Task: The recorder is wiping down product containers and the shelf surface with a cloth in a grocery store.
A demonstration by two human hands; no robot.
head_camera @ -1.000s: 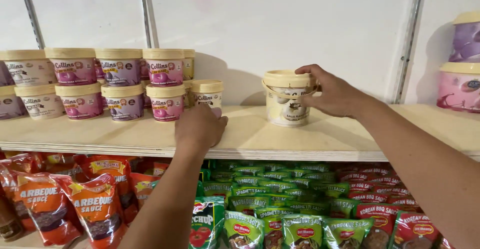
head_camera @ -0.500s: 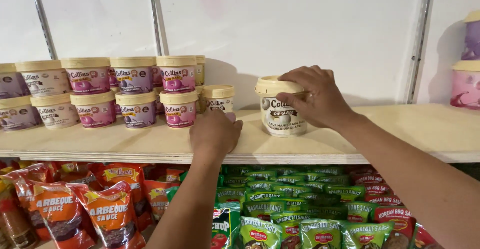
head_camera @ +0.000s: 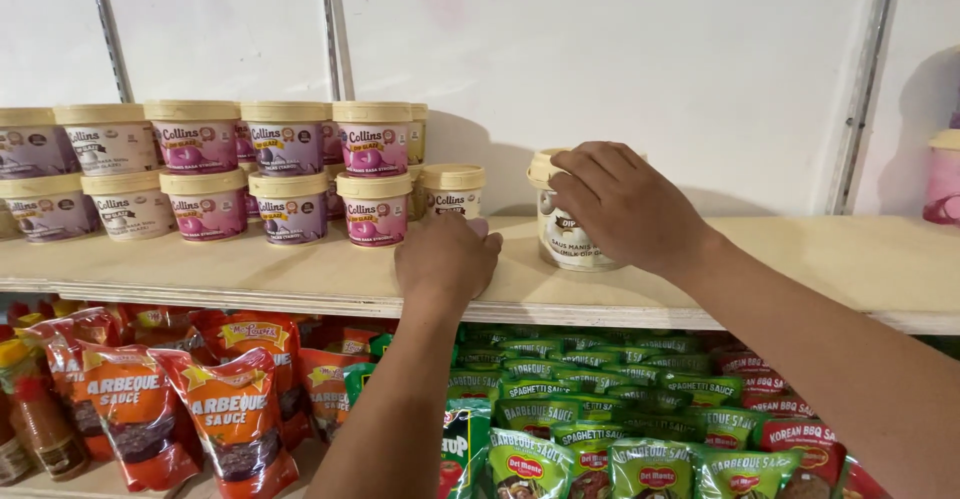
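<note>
At upper left of the frame, lidded tubs (head_camera: pixel 290 174) stand stacked 2 high along a pale wooden shelf (head_camera: pixel 300 269). Their lids are tan and shut, so their contents cannot be seen; the labels run from grey-white at far left to pink and purple. The leftmost tubs are cut off by the frame edge, and those behind the front row are mostly hidden. One small tub (head_camera: pixel 452 191) stands alone at the right end of the stack.

Just right of it, at centre, the left hand (head_camera: pixel 445 264) rests palm down at the shelf's front edge, fingers together and curled slightly, holding nothing visible. Whether anything lies under the palm cannot be told.

Right of centre, the right hand (head_camera: pixel 630 209) grips a cream tub (head_camera: pixel 565 229) from above and the side, fingers spread around its lid and wall. The tub stands upright on the shelf, well apart from the stack; the hand hides most of its lid and right side.

At far right, a pink tub (head_camera: pixel 943 177) is cut off by the frame.

Below the shelf, red sauce pouches (head_camera: pixel 190 409) fill lower left and green pouches (head_camera: pixel 580 409) lower centre, partly hidden by both forearms.
</note>
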